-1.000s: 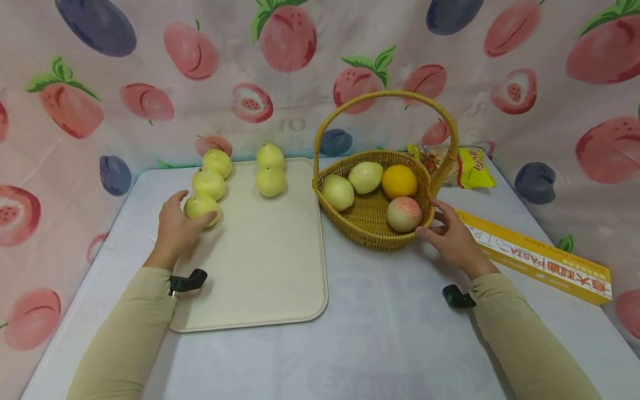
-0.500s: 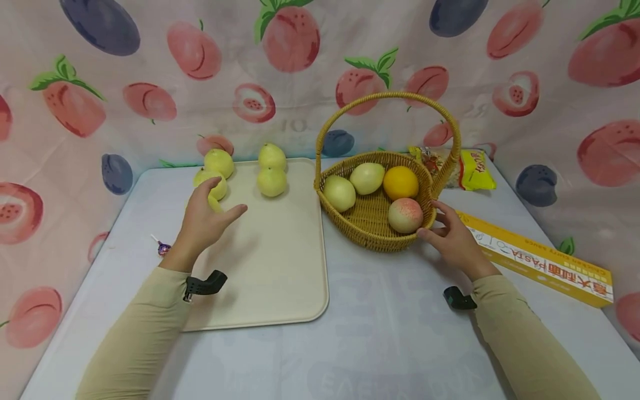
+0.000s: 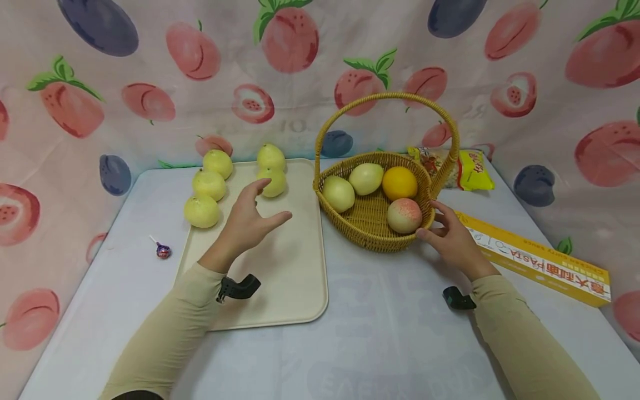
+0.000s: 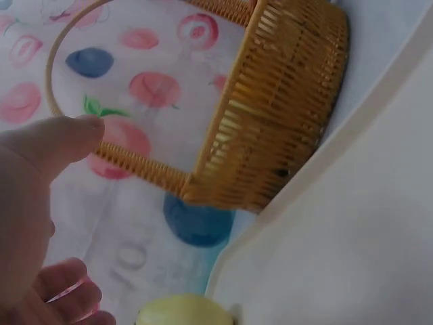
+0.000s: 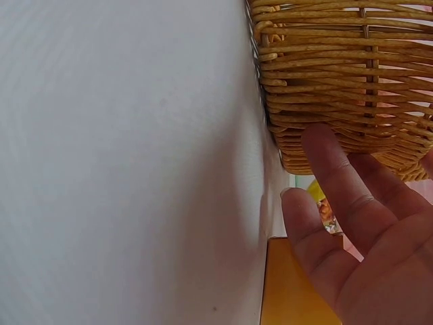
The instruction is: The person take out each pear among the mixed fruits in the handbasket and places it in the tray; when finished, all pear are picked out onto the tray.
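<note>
A woven basket stands on the tabletop, holding two pale fruits, an orange and, by its right rim, a peach. The right hand touches the basket's right end, thumb and fingers parted against the outside; how firmly they press is unclear. Just left of the basket, the left hand hangs over a tray, its grip wide apart with nothing in it. Five more pale fruits sit left of the basket: a pair, whose front fruit is partly hidden by the left hand, and, farther from the basket, a row of three.

The fruits look apt to roll, so a careless brush could send the front one toward the basket. A passing arm could catch the basket's tall handle, and a hard push from the right hand might tip or slide it.

The tabletop is white, with faint lettering in front of the basket. Right of the basket are a pasta box and a snack bag; far left of it, a lollipop. Cloth printed with peaches and plums hangs behind the basket, hiding the room.
</note>
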`<action>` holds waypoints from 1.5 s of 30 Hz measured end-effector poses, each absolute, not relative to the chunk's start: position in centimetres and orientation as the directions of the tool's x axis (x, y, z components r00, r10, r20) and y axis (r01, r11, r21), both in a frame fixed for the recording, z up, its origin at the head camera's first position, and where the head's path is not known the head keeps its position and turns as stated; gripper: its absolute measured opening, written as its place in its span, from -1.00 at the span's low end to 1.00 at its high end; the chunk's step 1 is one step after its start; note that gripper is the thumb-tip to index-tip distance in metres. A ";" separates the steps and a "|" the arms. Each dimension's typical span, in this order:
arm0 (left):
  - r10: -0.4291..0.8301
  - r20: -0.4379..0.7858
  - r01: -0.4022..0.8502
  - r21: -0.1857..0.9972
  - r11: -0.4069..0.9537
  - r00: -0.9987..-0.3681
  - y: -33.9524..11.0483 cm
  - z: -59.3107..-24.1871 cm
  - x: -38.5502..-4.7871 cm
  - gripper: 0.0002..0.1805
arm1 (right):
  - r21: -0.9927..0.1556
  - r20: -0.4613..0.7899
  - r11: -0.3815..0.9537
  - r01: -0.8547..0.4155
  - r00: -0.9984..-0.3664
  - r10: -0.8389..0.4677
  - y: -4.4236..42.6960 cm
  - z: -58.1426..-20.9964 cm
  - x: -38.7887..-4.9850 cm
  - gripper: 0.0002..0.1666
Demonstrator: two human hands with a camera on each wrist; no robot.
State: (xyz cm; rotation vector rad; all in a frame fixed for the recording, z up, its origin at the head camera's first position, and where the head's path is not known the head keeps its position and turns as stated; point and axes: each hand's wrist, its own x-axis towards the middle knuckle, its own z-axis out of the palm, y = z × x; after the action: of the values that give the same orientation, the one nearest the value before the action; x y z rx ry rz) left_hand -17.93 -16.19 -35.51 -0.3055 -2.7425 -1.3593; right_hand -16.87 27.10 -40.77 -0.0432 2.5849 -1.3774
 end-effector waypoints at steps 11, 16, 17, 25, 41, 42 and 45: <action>0.260 0.213 0.319 0.813 0.487 -0.942 -11.8 -36.2 -18.6 -0.14 | -0.822 -0.175 0.564 0.076 -0.977 -0.123 27.1 -40.7 -16.8 0.16; 0.306 0.236 0.359 0.816 0.453 -0.922 -9.8 -36.3 -19.3 -0.19 | -0.823 -0.170 0.564 0.070 -0.977 -0.127 27.2 -40.7 -16.8 0.15; 0.316 0.239 0.367 0.815 0.449 -0.918 -9.4 -36.3 -19.4 -0.19 | -0.824 -0.170 0.563 0.070 -0.977 -0.128 27.2 -40.7 -16.8 0.15; 0.383 0.225 0.390 0.811 0.436 -0.896 -6.6 -36.6 -20.5 -0.18 | -0.825 -0.174 0.560 0.074 -0.976 -0.128 27.1 -40.5 -16.8 0.16; 0.353 0.214 0.365 0.817 0.446 -0.911 -4.4 -37.2 -23.5 -0.19 | -0.827 -0.177 0.556 0.080 -0.977 -0.123 27.0 -40.7 -16.9 0.16; 0.351 0.215 0.365 0.815 0.450 -0.911 -4.3 -37.3 -23.7 -0.19 | -0.828 -0.177 0.555 0.081 -0.977 -0.122 27.0 -40.7 -16.9 0.16; 0.346 0.217 0.368 0.804 0.467 -0.913 -4.2 -37.6 -24.1 -0.18 | -0.831 -0.169 0.552 0.073 -0.978 -0.125 27.0 -40.7 -16.9 0.15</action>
State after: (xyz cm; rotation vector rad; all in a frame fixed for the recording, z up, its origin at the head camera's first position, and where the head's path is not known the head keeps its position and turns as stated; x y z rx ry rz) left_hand -24.06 -4.19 -37.56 -0.6499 -2.6704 -1.4718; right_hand -16.90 27.04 -40.73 -0.0434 2.5781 -1.3947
